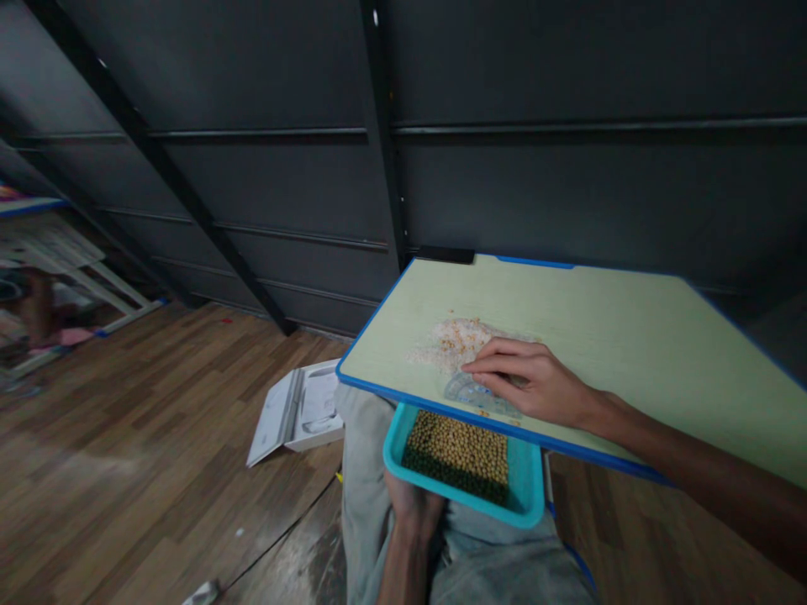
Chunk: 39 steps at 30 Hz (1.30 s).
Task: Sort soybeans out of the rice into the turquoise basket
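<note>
My right hand (528, 378) lies on the pale green desk (630, 336), fingers pressed together on a clear plastic protractor (470, 391) near the desk's front edge. A small heap of white grains mixed with yellow ones (450, 340) sits just beyond the fingertips. Below the desk edge, my left hand (413, 507) holds up a turquoise tray (523, 496) from underneath; its fingers are hidden. The tray is filled with yellow beans and a strip of dark green ones (457, 454).
The desk has a blue rim (378, 388) and stands against a dark panelled wall. An open white box (299, 410) lies on the wooden floor to the left. Shelving and clutter show at the far left. My grey-trousered lap is under the tray.
</note>
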Each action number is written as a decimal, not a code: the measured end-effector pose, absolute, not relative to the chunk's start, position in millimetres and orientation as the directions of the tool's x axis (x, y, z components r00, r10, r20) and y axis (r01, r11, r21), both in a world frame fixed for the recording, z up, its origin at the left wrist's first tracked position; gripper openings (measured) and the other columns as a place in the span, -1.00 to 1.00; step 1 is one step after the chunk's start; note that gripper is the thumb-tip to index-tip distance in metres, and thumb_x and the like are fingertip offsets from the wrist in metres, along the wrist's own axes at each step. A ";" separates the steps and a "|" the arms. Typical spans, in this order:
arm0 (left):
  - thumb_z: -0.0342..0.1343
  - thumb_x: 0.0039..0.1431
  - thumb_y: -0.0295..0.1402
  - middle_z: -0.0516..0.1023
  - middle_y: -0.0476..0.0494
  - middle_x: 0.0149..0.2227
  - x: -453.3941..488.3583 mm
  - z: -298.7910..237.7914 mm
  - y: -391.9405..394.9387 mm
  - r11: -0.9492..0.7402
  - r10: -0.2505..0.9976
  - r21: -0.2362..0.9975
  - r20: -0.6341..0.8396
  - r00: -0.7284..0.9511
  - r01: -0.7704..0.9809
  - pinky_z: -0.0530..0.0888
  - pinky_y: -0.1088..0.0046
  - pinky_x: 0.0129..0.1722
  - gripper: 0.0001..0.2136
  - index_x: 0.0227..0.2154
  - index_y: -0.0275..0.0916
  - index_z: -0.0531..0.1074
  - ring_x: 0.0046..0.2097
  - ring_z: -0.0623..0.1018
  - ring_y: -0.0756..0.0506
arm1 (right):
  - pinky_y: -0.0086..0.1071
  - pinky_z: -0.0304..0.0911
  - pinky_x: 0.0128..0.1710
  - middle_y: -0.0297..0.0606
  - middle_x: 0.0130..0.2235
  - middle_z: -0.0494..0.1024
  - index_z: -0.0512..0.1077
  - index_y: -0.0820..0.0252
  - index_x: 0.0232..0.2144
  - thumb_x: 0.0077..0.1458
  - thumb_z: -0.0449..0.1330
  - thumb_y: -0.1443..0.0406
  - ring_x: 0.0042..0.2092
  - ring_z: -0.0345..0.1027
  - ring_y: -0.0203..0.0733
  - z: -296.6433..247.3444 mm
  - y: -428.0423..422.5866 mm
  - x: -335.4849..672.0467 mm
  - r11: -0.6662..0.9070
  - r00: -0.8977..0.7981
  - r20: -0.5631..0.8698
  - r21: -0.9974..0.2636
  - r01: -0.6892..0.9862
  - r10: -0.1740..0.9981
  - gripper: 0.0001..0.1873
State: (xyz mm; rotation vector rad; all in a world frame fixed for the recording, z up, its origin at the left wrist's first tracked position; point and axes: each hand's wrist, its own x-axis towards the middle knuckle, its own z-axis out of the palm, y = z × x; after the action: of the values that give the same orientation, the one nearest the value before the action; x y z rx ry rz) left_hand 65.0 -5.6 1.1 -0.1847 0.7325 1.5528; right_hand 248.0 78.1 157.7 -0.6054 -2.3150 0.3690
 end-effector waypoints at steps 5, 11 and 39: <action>-0.01 0.19 -0.37 0.69 -0.19 -0.22 65.1 1.9 -6.2 0.069 0.829 0.332 -0.544 -0.131 -0.941 0.42 0.10 0.12 -0.67 -0.08 -0.28 0.56 -0.12 0.63 -0.23 | -0.31 0.39 -0.20 -0.18 -0.20 0.59 0.56 0.20 -0.09 0.25 0.17 0.38 -0.19 0.48 -0.23 157.0 77.9 247.6 0.849 -0.642 0.563 -0.425 0.315 0.520 -0.77; 0.01 0.20 -0.36 0.68 -0.20 -0.18 65.7 4.6 -6.1 0.055 0.858 0.342 -0.497 -0.131 -0.938 0.41 0.09 0.14 -0.70 -0.11 -0.28 0.58 -0.07 0.62 -0.24 | -0.32 0.40 -0.21 -0.19 -0.22 0.59 0.57 0.19 -0.10 0.23 0.18 0.40 -0.21 0.49 -0.23 156.6 77.3 246.7 0.835 -0.645 0.547 -0.460 0.302 0.534 -0.77; 0.02 0.15 -0.41 0.67 -0.18 -0.14 61.6 -6.3 -4.9 0.054 0.846 0.396 -0.505 -0.168 -0.917 0.46 0.13 0.09 -0.69 -0.10 -0.22 0.57 -0.02 0.60 -0.23 | -0.26 0.36 -0.34 -0.16 -0.22 0.62 0.61 0.15 -0.19 0.21 0.19 0.23 -0.32 0.45 -0.17 170.5 146.3 313.9 0.596 -0.195 0.674 -0.434 0.676 0.712 -0.78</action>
State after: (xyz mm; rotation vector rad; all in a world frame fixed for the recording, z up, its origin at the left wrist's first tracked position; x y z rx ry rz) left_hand 61.6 -4.9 -6.3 -0.1189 0.7687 1.5625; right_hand 313.9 146.3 170.5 -1.1118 -1.9126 0.0499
